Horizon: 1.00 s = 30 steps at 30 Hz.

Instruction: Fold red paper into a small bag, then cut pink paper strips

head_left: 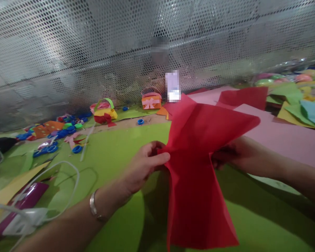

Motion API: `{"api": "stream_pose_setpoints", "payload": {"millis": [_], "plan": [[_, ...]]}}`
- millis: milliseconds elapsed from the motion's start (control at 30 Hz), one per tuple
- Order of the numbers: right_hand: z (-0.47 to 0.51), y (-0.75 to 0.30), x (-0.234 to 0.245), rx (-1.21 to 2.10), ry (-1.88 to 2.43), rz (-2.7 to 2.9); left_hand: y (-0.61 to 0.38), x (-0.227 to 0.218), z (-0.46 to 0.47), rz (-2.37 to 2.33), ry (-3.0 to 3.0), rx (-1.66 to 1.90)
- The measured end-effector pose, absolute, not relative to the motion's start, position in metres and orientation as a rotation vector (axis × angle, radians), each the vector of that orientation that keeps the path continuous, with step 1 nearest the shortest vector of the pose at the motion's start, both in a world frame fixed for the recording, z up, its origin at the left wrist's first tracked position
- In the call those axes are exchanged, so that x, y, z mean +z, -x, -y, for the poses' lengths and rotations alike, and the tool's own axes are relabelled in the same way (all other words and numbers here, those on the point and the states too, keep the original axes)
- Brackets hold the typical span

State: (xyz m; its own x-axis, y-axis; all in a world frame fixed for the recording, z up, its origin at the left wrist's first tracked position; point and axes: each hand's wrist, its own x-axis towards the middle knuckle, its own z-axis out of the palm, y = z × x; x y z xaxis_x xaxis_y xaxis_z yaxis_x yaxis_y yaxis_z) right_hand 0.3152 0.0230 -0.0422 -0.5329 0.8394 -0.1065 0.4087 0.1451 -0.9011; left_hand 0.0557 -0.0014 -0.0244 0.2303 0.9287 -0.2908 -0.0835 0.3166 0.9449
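Observation:
I hold a large sheet of red paper [199, 168] up over the green work surface [115, 154]. It is gathered at the middle, fanning out above and below. My left hand [144, 164], a silver bangle on its wrist, pinches the gathered waist from the left side. My right hand [228, 155] grips the same sheet from the right, its fingers partly hidden behind the paper. Both hands are closed on the sheet.
Small paper gift boxes, one orange [151, 100] and one yellow with a red bow [105, 114], stand by the perforated metal wall [94, 52]. Blue rings and paper scraps [57, 134] lie at left. Pink sheets [286, 140] and stacked coloured paper [301, 108] lie right. A white cable [68, 175] loops near left.

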Motion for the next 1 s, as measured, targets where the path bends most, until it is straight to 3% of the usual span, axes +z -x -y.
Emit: {"api": "stream_pose_setpoints", "payload": {"millis": [167, 367, 667, 1000], "plan": [[-0.023, -0.316, -0.042, 1.364, 1.191, 2.028, -0.056, -0.020, -0.003, -1.014, -0.948, 0.761], [-0.022, -0.318, -0.043, 1.333, 1.154, 2.083, -0.061, -0.028, -0.003, -1.238, -1.180, 0.701], [-0.021, -0.319, -0.046, 1.295, 1.196, 2.084, -0.056, -0.027, -0.002, -1.231, -1.333, 0.685], [-0.020, -0.319, -0.052, 1.169, 1.177, 2.209, -0.076, -0.029, 0.009, -1.556, -1.586, 0.750]]}}
